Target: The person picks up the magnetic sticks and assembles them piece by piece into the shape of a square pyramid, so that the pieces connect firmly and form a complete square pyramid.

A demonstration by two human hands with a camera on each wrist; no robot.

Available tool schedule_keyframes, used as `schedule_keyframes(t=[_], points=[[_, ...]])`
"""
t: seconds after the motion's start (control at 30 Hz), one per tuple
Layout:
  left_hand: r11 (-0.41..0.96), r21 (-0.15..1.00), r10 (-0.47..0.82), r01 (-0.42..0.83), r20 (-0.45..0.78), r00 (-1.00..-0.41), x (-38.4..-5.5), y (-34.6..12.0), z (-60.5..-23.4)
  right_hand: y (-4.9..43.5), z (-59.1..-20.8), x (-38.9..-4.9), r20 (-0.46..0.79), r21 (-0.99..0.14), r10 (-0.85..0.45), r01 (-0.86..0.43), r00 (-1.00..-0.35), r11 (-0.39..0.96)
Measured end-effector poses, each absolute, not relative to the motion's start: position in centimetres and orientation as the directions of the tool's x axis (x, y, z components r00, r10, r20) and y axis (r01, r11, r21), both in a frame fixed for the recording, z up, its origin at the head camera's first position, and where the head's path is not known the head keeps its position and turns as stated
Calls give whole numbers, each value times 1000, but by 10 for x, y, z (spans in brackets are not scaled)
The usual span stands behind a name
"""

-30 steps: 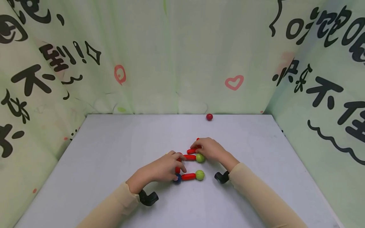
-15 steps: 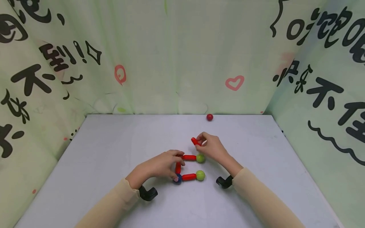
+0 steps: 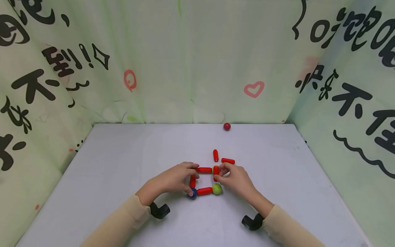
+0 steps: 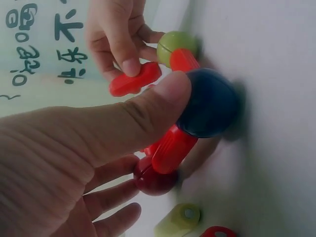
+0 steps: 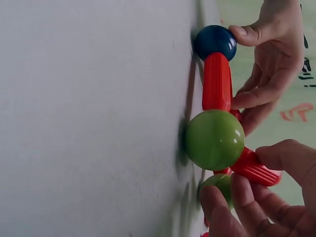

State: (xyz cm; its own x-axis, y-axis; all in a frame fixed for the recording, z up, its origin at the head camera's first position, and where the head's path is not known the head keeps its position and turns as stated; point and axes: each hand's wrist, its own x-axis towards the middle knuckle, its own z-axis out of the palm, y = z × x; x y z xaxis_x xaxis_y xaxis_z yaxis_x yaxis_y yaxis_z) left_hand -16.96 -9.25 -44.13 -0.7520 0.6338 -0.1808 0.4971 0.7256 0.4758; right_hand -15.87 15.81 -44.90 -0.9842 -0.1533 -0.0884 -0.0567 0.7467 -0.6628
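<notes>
My left hand (image 3: 176,180) spans one side of a frame of balls and red rods on the table. Its thumb presses the blue ball (image 4: 210,103), and its fingertips touch the dark red ball (image 4: 155,178). A red side rod (image 3: 192,181) lies between these two. From the blue ball a near rod (image 3: 204,191) runs to a green ball (image 3: 217,189). A far rod (image 3: 203,170) leads to another green ball (image 5: 223,184), partly behind fingers. My right hand (image 3: 239,178) pinches a red rod (image 3: 216,174) between thumb and fingers, tilted in the right wrist view, beside the green balls.
Behind the frame lie two loose red rods (image 3: 215,155). A loose red ball (image 3: 226,126) rests near the table's back edge. In the left wrist view, a yellow rod (image 4: 178,219) lies past the dark red ball. Printed curtains (image 3: 191,61) surround the table.
My right hand has lifted a red rod from the loose ones behind the frame and brought it toward me, to the green balls. The left hand stays at the blue ball.
</notes>
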Motion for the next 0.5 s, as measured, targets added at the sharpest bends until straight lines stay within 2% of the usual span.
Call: schedule_keyframes(t=[0.17, 0.5], points=[[730, 481, 627, 486, -185, -757, -169, -90, -441, 158, -448, -153, -159, -618, -123, 2, -979, 786], [738, 493, 611, 461, -198, -766, -165, -89, -438, 161, -448, -158, -302, -630, -153, 77, -941, 773]])
